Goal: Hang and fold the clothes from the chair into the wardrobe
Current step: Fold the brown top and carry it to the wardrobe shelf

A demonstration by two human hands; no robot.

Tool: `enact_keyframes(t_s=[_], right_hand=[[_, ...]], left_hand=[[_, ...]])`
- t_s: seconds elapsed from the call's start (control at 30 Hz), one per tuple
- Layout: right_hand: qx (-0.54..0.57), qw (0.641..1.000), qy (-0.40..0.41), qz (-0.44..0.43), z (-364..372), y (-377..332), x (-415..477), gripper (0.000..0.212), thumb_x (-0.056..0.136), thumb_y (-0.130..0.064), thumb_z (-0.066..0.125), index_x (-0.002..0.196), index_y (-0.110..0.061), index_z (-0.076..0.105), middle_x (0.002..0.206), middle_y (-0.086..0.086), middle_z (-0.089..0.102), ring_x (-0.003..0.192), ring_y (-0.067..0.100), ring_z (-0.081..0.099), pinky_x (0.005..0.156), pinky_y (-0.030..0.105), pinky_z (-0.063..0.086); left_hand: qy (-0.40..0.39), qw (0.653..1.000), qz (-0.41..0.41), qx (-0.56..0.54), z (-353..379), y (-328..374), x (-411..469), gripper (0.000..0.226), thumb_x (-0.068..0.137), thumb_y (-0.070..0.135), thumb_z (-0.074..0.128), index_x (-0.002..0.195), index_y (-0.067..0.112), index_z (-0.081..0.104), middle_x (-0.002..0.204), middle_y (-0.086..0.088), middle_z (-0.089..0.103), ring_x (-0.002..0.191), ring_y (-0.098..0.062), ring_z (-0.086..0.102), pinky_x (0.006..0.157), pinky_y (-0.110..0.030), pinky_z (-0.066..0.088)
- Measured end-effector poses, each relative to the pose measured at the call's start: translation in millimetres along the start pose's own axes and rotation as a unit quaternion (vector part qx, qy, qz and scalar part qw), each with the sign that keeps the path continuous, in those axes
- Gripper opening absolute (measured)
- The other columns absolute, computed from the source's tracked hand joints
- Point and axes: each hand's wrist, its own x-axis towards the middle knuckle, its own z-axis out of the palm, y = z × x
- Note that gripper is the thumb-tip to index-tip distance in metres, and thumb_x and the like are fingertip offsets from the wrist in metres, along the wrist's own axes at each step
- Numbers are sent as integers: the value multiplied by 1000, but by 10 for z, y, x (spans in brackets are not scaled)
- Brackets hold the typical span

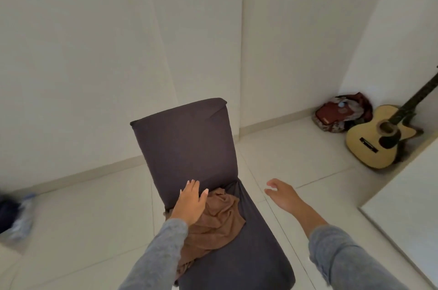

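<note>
Both hands spread: left hand (190, 203) rests over the brown garment (216, 221) on the chair (189, 145); right hand (282, 194) holds nothing (1-handed lifting could let it slide floorward).

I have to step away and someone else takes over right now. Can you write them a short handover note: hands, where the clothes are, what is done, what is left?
Left hand: open, fingers straight, over the back of the seat above the brown garment; it grips nothing.
Right hand: open and empty, in the air to the right of the chair.
Clothes: only the brown garment shows, crumpled on the seat, with one end drooping over the seat's left front edge.
Done: nothing hung or folded that this view shows; no wardrobe can be made out.
Left: lift the garment, then hang or fold it into the wardrobe.
</note>
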Motion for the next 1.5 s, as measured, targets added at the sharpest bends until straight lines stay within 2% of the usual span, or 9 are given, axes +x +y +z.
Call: enact_keyframes(t_s=[0.43,0.63,0.77,0.93,1.0,1.07,1.23,1.4,1.5], right_hand=[[70,984,-19,160,1114,334,402,37,95,-18,52,130,-7,49,135,8,51,124,22,48,94,21,34],[105,971,-40,213,1623,619,915,30,93,-17,53,120,-6,54,119,10,59,100,19,54,82,23,39],[147,951,-52,267,2074,862,1132,34,93,-19,51,124,-4,50,121,12,58,106,24,57,84,26,42],[222,911,12,347,2514,1089,1340,51,82,-16,65,126,-3,43,121,13,53,106,29,56,82,31,45],[277,880,43,383,2642,1150,1403,56,78,-15,71,123,-3,40,112,13,56,99,31,60,87,41,52],[322,854,54,406,2714,1154,1457,47,79,-14,72,112,-5,39,91,9,58,87,31,64,84,47,54],[281,891,-17,356,2783,1100,1536,23,86,-26,63,101,-9,64,101,11,68,97,29,63,89,45,51],[312,890,15,334,2670,965,1416,22,95,-22,46,110,-14,60,102,2,62,97,20,58,86,34,48],[334,884,52,323,2488,816,1321,18,97,-19,44,101,-12,60,93,1,60,96,23,59,88,38,49]], left_hand=[[-164,982,59,69,475,-663,1007,54,101,38,29,147,11,24,156,-5,19,145,-19,12,117,-32,10],[-185,977,52,91,945,-756,1610,54,100,32,37,147,9,23,155,-6,20,143,-19,17,115,-31,18],[-190,972,60,121,1349,-858,1972,55,98,29,43,146,11,25,155,-5,21,141,-22,22,114,-34,23],[-186,971,45,144,1765,-947,2167,60,96,25,46,148,10,19,154,-7,22,138,-25,26,111,-35,25],[-187,971,23,144,1900,-1015,2175,65,94,24,49,148,9,16,152,-11,24,137,-27,29,111,-36,26],[-185,969,9,164,2002,-1080,2184,68,93,26,50,148,8,14,150,-12,28,136,-28,31,112,-37,27],[-182,966,-6,185,2116,-1133,2215,63,93,33,51,144,8,24,138,-14,46,128,-29,43,107,-39,30],[-183,951,34,247,1945,-1086,2067,30,94,30,46,118,16,56,113,-6,65,110,-25,57,98,-34,33],[-158,950,48,266,1680,-1062,1966,29,94,27,46,119,17,57,119,-3,62,114,-22,55,98,-34,34]])
